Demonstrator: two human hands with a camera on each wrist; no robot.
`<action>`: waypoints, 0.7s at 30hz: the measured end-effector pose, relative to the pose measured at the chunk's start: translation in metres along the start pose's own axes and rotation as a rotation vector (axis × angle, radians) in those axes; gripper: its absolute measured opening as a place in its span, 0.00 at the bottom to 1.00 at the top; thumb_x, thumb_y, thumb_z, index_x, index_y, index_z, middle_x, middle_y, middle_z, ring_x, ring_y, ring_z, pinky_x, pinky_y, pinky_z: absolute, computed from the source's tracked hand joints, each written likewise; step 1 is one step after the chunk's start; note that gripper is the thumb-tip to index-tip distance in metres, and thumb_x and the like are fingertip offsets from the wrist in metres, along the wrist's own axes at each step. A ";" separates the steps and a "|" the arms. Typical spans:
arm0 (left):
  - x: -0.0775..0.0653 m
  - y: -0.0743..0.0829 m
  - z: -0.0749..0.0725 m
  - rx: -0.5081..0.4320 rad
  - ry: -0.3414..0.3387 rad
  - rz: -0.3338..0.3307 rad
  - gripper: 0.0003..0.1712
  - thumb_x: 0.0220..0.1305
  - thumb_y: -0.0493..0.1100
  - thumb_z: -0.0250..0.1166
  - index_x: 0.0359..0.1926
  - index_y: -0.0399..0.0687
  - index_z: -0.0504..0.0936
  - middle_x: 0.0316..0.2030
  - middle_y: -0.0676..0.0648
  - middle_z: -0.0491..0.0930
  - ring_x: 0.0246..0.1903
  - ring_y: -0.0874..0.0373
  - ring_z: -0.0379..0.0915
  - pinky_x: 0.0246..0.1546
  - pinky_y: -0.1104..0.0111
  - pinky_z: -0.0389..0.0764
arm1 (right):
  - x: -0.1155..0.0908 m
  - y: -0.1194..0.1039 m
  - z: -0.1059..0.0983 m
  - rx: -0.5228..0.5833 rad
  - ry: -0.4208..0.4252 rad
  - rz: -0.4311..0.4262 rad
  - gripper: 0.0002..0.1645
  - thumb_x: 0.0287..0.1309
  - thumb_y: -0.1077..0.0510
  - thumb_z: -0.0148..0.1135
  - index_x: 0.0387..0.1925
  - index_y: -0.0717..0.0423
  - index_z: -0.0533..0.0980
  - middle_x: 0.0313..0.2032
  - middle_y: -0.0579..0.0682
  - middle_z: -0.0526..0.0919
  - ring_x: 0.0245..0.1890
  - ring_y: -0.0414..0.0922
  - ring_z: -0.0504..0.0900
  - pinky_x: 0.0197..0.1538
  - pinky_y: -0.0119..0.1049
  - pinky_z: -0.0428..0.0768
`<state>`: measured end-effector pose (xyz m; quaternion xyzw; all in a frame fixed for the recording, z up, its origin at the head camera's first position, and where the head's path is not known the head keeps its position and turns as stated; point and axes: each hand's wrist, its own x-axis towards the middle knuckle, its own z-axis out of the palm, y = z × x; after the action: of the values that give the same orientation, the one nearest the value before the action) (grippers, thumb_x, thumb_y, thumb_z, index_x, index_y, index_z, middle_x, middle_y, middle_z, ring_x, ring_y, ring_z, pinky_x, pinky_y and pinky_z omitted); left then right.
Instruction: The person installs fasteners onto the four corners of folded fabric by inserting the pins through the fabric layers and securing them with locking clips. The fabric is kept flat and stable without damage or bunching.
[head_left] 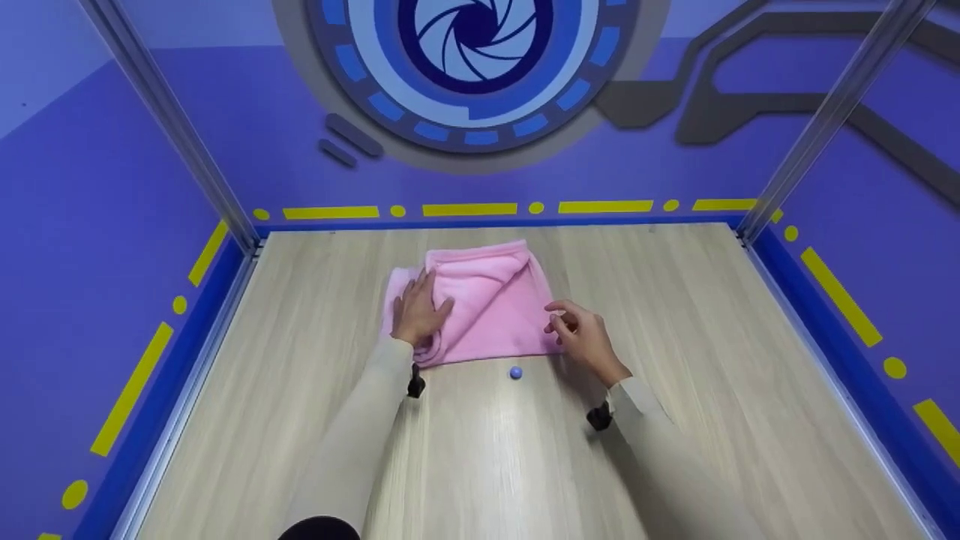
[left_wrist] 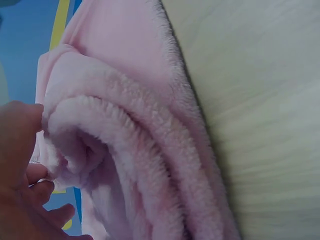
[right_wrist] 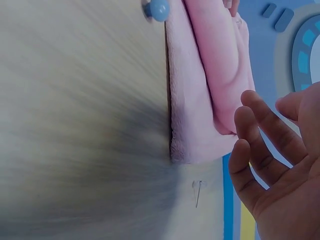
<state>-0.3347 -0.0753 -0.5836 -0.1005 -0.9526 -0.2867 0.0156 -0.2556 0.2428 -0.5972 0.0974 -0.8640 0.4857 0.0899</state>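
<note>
A pink fleece cloth (head_left: 491,322) lies on the wooden table, partly folded, with a loose diagonal fold across its top. My left hand (head_left: 421,309) rests on its left part, fingers spread and pointing away from me. Seen from the left wrist, thick rolled layers of the cloth (left_wrist: 125,130) lie beside the fingers of the left hand (left_wrist: 25,190). Beside the cloth's right edge is my right hand (head_left: 583,334), its fingers loosely bent around nothing. In the right wrist view those fingers (right_wrist: 260,150) show with a gap between them and the thumb.
A small blue ball (head_left: 516,373) sits on the table (head_left: 495,450) just in front of the cloth's near edge. Blue printed walls (head_left: 480,187) with metal corner posts (head_left: 176,127) enclose the table at the back and both sides.
</note>
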 end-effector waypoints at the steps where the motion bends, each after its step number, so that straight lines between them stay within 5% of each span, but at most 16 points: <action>1: 0.000 0.000 0.000 -0.006 -0.004 -0.003 0.43 0.72 0.54 0.61 0.80 0.42 0.57 0.78 0.38 0.55 0.75 0.34 0.53 0.70 0.33 0.54 | 0.000 0.000 0.000 0.002 0.001 0.004 0.11 0.74 0.62 0.57 0.52 0.53 0.82 0.32 0.56 0.89 0.28 0.60 0.84 0.27 0.29 0.77; 10: 0.002 0.002 0.001 -0.034 -0.033 0.007 0.43 0.73 0.51 0.61 0.79 0.38 0.55 0.79 0.35 0.52 0.76 0.33 0.50 0.72 0.36 0.54 | 0.000 -0.001 -0.002 0.014 -0.001 0.013 0.12 0.74 0.62 0.58 0.53 0.55 0.82 0.32 0.57 0.89 0.29 0.61 0.84 0.27 0.29 0.77; 21: -0.001 -0.006 0.001 -0.121 0.050 0.086 0.42 0.71 0.46 0.62 0.78 0.33 0.57 0.77 0.31 0.54 0.76 0.34 0.50 0.74 0.40 0.52 | 0.004 0.005 -0.009 -0.063 0.051 0.000 0.14 0.72 0.65 0.59 0.54 0.56 0.82 0.42 0.57 0.89 0.27 0.49 0.83 0.28 0.30 0.79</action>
<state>-0.3351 -0.0793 -0.5880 -0.1351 -0.9276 -0.3453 0.0458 -0.2603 0.2528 -0.5952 0.0820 -0.8764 0.4605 0.1146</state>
